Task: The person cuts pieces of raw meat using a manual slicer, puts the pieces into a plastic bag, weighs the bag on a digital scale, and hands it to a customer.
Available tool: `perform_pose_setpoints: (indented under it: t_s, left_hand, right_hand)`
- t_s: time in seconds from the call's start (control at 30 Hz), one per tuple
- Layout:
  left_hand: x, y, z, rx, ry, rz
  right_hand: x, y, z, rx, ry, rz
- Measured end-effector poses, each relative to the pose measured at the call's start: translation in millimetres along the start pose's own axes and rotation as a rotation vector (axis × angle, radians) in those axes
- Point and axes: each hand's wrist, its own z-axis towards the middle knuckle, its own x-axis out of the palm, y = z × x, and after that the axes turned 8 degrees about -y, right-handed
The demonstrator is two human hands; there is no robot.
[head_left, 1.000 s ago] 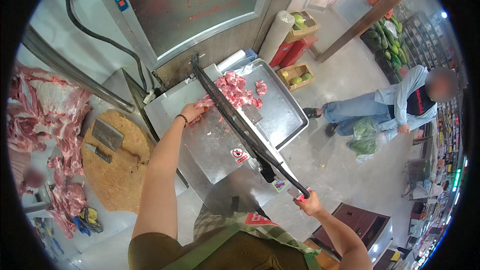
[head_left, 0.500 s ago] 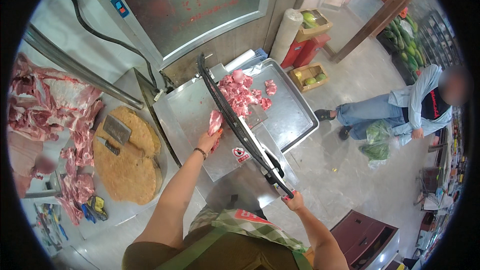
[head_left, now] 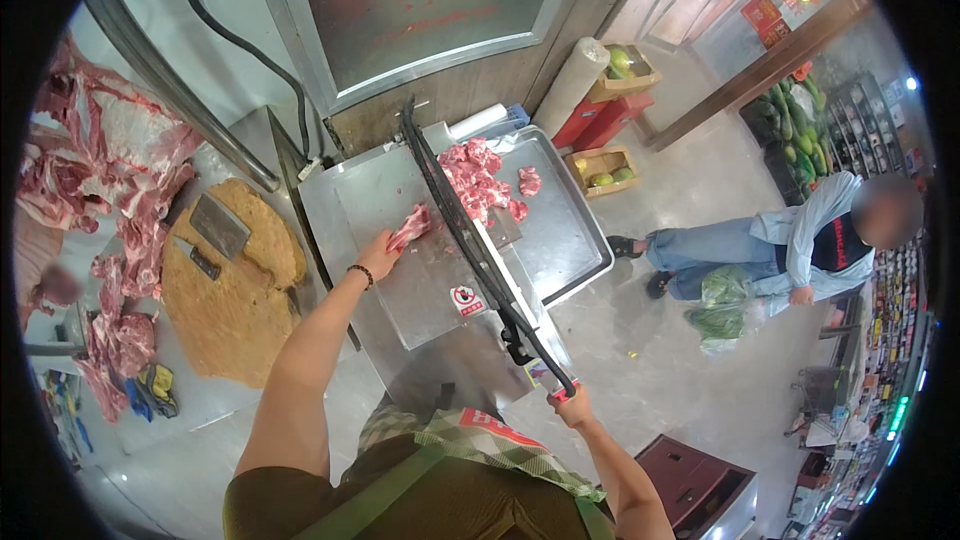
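Observation:
My left hand (head_left: 379, 253), with a beaded bracelet on its wrist, grips a chunk of raw meat (head_left: 410, 227) over the steel plate of a cutter (head_left: 355, 200). The meat lies left of the cutter's long black and silver lever (head_left: 466, 245). My right hand (head_left: 572, 407) is wrapped round the lever's near end. Beyond the lever, several cut pieces of red meat (head_left: 478, 178) are heaped at the left side of a metal tray (head_left: 560, 252). One small piece (head_left: 529, 180) lies apart in the tray. How high the lever stands I cannot tell.
At left, a round wooden chopping block (head_left: 228, 315) bears a cleaver (head_left: 219, 227) and a small knife (head_left: 203, 260). Large raw meat cuts (head_left: 130, 160) lie beyond it. A person (head_left: 760, 250) with a green-filled plastic bag stands right of the tray. Fruit boxes (head_left: 603, 172) are behind.
My left hand has shifted left and a little away from me with the meat, which now lies flatter. My right hand keeps its grip on the lever. The whole view has shifted slightly.

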Motion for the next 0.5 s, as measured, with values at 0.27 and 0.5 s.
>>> perform_pose_setpoints:
  t_s: [0.27,0.5]
  left_hand:
    - [14.1,7.1,43.0,0.227,0.102,-0.019]
    - [26.1,12.6,96.8,0.303,0.093,-0.29]
  right_hand:
    - [-64.4,118.6,-54.1,0.105,0.06,0.038]
    - [-113.3,238.8,-87.9,0.156,0.119,-0.006]
